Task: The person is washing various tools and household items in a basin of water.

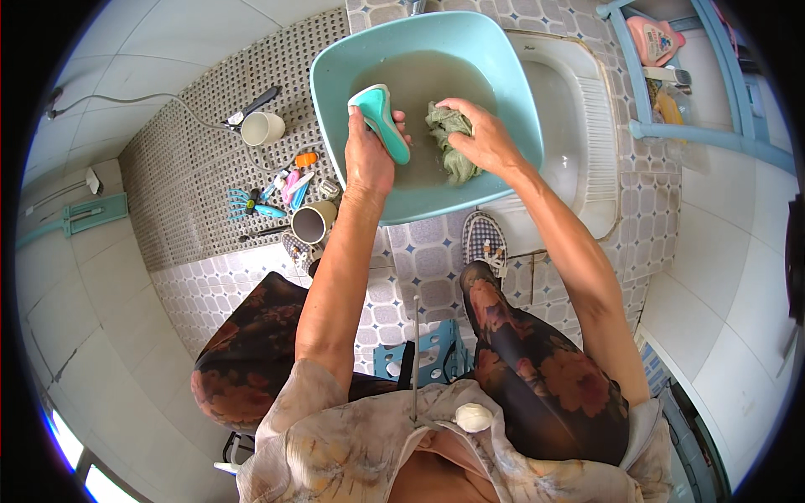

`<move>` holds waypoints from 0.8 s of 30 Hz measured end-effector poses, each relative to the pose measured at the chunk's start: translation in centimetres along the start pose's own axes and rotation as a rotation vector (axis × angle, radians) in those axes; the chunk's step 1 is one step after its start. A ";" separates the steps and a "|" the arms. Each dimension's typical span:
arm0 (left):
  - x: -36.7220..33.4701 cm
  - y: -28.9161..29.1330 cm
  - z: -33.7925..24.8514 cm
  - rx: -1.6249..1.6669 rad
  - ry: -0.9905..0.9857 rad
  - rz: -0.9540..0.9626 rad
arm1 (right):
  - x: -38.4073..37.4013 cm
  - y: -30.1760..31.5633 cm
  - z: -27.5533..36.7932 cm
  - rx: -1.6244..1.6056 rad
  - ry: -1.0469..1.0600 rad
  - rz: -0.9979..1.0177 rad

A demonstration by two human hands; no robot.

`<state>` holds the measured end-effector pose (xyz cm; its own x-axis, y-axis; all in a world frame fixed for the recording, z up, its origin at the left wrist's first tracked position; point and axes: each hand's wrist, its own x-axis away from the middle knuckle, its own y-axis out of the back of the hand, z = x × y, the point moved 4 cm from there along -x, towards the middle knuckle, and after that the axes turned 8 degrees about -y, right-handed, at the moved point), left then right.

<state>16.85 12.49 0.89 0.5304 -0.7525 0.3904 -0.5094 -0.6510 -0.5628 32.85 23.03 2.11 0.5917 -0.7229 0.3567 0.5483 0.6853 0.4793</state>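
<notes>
Left hand (373, 159): gripping teal-white tool (384, 126), above basin (521, 105)
Right hand (485, 141): grasping green cloth (449, 151)
Cloth: crumpled, in basin, right of tool
Water (436, 80): murky, in basin
Mat (180, 180): left of basin, bearing two cups (262, 128), small tools (295, 189)

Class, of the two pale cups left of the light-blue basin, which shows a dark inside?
The lower cup, beside the left checked shoe; the upper cup shows a pale inside instead.
</notes>
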 end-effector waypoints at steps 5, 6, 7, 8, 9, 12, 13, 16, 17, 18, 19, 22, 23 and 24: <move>-0.8 0.5 1.3 -0.009 -0.028 0.005 | 1.7 0.4 3.9 -0.057 0.239 -0.094; -0.7 0.2 1.3 -0.030 -0.053 0.046 | 1.7 0.4 4.7 -0.057 0.238 -0.094; -0.6 0.1 1.4 -0.031 -0.053 0.046 | 1.6 0.6 5.6 -0.081 0.244 -0.114; -0.4 0.0 1.4 -0.054 -0.080 0.046 | 1.4 0.5 6.2 -0.106 0.249 -0.134; -0.1 -0.4 1.5 -0.074 -0.104 0.051 | 1.1 0.4 6.6 -0.125 0.327 -0.226; 0.5 -1.4 1.6 -0.014 -0.141 0.078 | -0.4 -0.3 7.0 0.011 0.286 -0.171; 0.5 -1.5 1.5 -0.016 -0.151 0.074 | -0.7 -0.5 6.8 0.005 0.310 -0.189; 0.8 -1.7 1.5 0.055 -0.147 0.073 | 0.1 -1.1 6.9 0.092 0.425 -0.257; 0.8 -1.7 1.4 0.055 -0.148 0.071 | 0.2 -1.4 6.8 0.092 0.426 -0.256; 0.7 -1.6 1.4 0.070 -0.131 0.043 | 0.4 -1.6 6.7 0.077 0.435 -0.252; 0.7 -1.5 1.4 0.085 -0.113 0.015 | 0.6 -1.8 6.5 0.061 0.444 -0.248; 0.8 -1.3 1.1 0.057 -0.110 -0.027 | 1.4 -2.8 5.6 0.118 0.429 -0.152; 0.2 -1.2 0.5 0.068 -0.126 -0.022 | 1.9 -3.6 4.9 0.151 0.407 -0.110; -0.2 -1.4 -0.3 0.061 -0.122 0.001 | 2.3 -3.8 4.2 0.151 0.408 -0.109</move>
<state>17.20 13.52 1.79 0.6105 -0.7329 0.3003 -0.4696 -0.6402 -0.6079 29.64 18.35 4.53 0.7362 -0.6759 -0.0331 0.5460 0.5643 0.6193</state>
